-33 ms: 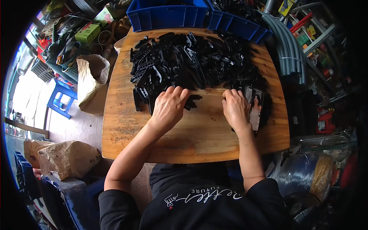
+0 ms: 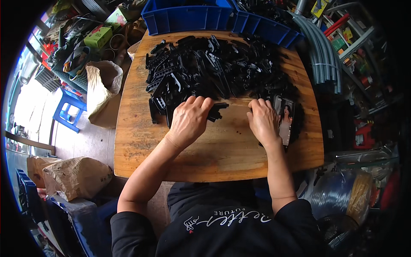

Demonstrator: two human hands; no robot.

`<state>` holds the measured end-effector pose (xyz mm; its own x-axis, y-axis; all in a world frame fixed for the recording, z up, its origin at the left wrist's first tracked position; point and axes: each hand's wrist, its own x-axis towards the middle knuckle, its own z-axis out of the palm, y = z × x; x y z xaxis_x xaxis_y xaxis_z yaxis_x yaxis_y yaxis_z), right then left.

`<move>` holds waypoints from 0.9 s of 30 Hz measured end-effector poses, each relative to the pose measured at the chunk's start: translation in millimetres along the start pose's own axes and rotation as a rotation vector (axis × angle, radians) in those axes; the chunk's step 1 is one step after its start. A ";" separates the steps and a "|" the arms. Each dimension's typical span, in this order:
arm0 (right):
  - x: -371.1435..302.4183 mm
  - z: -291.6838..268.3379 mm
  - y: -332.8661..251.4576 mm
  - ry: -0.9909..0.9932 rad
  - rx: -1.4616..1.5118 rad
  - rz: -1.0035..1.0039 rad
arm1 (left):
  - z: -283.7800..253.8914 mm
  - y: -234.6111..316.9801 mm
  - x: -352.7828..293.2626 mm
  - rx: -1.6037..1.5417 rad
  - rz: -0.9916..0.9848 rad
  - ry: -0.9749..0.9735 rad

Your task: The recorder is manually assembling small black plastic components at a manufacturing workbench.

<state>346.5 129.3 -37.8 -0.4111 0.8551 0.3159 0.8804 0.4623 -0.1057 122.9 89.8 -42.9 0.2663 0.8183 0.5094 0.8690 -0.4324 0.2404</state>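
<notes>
A heap of black plastic parts [image 2: 214,64], long and narrow, spreads over the far half of the wooden table [image 2: 214,160]. At the heap's near edge my left hand [image 2: 189,118] is closed, its fingers curled down. A black plastic part [image 2: 219,112] sticks out from under those fingers toward the right. Farther right, my right hand [image 2: 263,121] is closed too, thumb against the bent fingers; whatever it may hold is hidden. Beside it a phone [image 2: 286,126] with a lit screen showing a person leans against the heap's right side.
Blue plastic bins [image 2: 188,21] stand along the table's far edge. To the left are an open paper sack [image 2: 102,92] and a blue stool [image 2: 69,109]. Bundled grey pipes [image 2: 319,55] bend down at the right. A wrapped coil [image 2: 338,195] sits at the lower right.
The black part by my left hand has turned slightly and reaches a little farther right. Both hands stay almost in place.
</notes>
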 end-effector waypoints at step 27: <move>-0.1 -15.4 -38.2 -0.034 1.093 -0.022 | 2.1 10.8 -3.5 -0.855 -0.381 -0.131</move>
<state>316.5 108.0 -19.2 -0.4458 0.8421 0.3034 0.1938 0.4218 -0.8858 132.2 83.0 -43.8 0.1170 0.9754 0.1870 0.3210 -0.2153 0.9223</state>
